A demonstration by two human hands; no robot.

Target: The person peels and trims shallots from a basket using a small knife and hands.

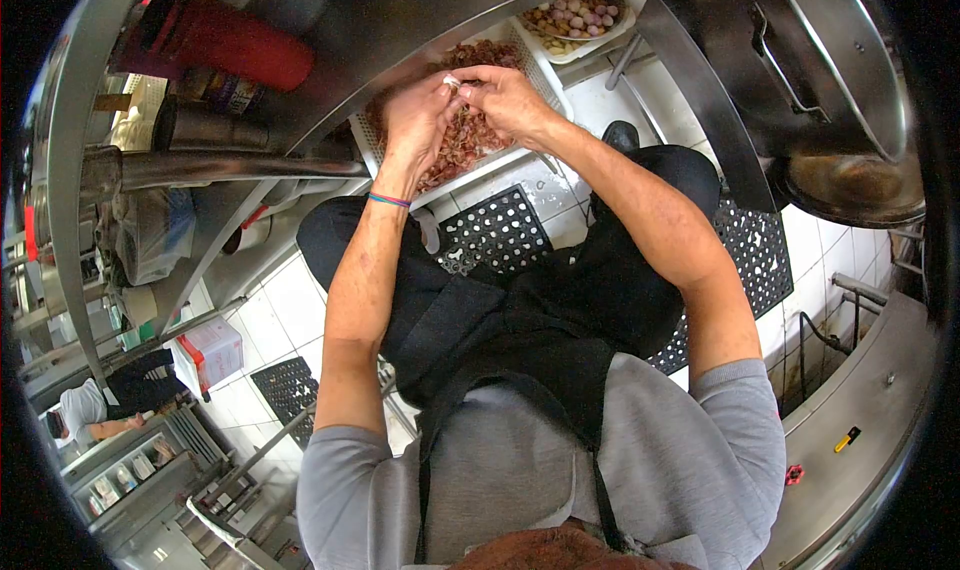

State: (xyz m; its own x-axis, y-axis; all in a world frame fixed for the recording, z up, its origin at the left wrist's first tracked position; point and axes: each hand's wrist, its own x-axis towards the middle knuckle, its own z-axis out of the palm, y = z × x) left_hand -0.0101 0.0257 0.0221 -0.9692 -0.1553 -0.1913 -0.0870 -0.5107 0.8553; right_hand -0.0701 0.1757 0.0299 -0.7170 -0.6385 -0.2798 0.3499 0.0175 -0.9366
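Both of my hands meet over a white crate [555,80] filled with reddish-brown skins or peelings [480,135]. Between their fingertips is a small whitish piece [452,81], too small to name with certainty. My left hand [418,110] has its thumb and fingers pinched at the piece from the left. From the right, my right hand [505,100] pinches at the same piece with thumb and forefinger. Just beyond the crate, a white container [597,42] holds small pinkish, round shallots or onions [580,15] and paler pieces.
A steel shelf edge [400,45] crosses above the crate. Large steel pot [820,60] and a pan [860,185] stand at right. Black perforated mats [500,232] lie on the white tiles. Another person [85,410] is at far lower left, near a red-and-white box [210,355].
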